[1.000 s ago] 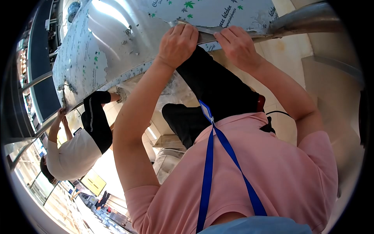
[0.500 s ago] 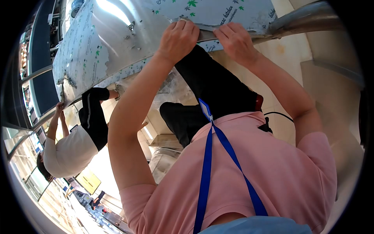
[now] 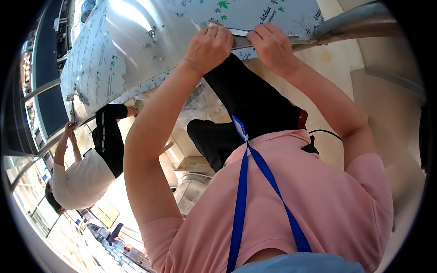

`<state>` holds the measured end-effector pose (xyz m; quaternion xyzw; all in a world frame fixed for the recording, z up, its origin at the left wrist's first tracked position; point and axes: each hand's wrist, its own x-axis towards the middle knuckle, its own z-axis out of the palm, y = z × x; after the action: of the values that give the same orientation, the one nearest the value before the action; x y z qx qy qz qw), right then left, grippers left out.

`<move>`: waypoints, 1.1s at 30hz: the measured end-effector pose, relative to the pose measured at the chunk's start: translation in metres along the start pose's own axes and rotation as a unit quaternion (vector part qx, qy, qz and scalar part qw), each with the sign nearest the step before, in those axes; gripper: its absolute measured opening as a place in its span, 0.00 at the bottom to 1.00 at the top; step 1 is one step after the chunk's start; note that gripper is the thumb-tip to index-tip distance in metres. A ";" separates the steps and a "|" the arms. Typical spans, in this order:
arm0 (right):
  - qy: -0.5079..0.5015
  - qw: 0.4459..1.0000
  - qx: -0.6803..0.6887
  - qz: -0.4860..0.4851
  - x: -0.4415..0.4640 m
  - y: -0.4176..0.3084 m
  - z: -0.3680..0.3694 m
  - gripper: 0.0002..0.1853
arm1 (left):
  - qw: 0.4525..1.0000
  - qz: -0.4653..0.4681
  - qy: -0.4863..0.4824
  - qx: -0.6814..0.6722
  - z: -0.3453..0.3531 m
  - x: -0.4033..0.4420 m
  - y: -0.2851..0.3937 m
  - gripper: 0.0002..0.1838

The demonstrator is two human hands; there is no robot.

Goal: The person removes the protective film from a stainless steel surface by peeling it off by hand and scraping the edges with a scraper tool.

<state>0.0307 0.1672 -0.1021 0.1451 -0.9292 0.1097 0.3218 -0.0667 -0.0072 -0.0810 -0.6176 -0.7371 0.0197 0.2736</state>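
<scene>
A metal tabletop [image 3: 136, 59] is partly covered by protective film [image 3: 255, 11] printed with green leaves and lettering. Along the near edge, my left hand [image 3: 210, 48] is closed, its fingers curled over the film at the rim. A short way to the right, my right hand [image 3: 273, 49] pinches the same film edge. Between the two hands a pale lifted strip and bare grey metal show. My fingertips are partly hidden behind the knuckles. Crumpled scraps of film [image 3: 78, 96] cling to the far left corner.
At the left, a co-worker in a white shirt [image 3: 84, 182] has both hands at the table's far corner. A thick metal tube [image 3: 359, 22] runs off to the right. Clear plastic sheeting [image 3: 195, 100] lies under the table. A black cable [image 3: 325, 132] is beside my leg.
My right hand has shifted slightly left and up. The film edge between my hands is raised more, showing a whitish strip. My left hand has hardly moved.
</scene>
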 end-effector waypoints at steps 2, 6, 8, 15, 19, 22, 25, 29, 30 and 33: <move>0.008 1.000 -0.005 -0.004 0.000 0.001 0.001 0.03 | 1.000 -0.001 -0.014 0.001 0.001 0.000 0.000 0.05; 0.010 1.000 0.002 -0.005 -0.002 0.002 0.006 0.03 | 0.998 -0.004 -0.065 -0.004 -0.003 0.001 0.002 0.09; 0.010 1.000 0.005 -0.004 -0.002 0.001 0.006 0.03 | 0.999 0.006 -0.050 0.003 -0.001 0.001 0.001 0.07; 0.005 1.000 0.013 -0.001 0.000 0.003 0.005 0.04 | 0.998 0.007 -0.052 0.023 -0.001 0.002 0.002 0.07; 0.000 1.000 0.012 -0.008 0.007 0.019 0.013 0.06 | 0.999 0.004 -0.032 0.042 0.002 0.009 -0.001 0.03; -0.003 1.000 0.017 -0.021 0.010 0.026 0.013 0.08 | 1.000 0.007 -0.006 0.028 0.010 0.011 -0.006 0.03; -0.004 0.999 0.021 -0.035 0.003 0.024 0.010 0.08 | 0.997 -0.026 -0.075 0.014 0.000 0.009 -0.003 0.08; 0.006 0.997 0.016 -0.073 -0.003 0.018 -0.004 0.08 | 0.992 -0.066 -0.069 -0.077 -0.008 0.000 0.002 0.08; 0.005 0.996 0.010 -0.084 -0.006 0.018 -0.006 0.09 | 0.986 -0.084 -0.070 -0.126 -0.011 -0.003 0.002 0.08; 0.009 0.992 0.003 -0.126 -0.008 0.023 -0.012 0.10 | 0.945 -0.183 0.014 -0.272 -0.011 -0.001 -0.005 0.08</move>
<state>0.0357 0.1933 -0.1004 0.2610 -0.9004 0.0725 0.3404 -0.0661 -0.0128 -0.0701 -0.5229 -0.8109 -0.2410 0.1046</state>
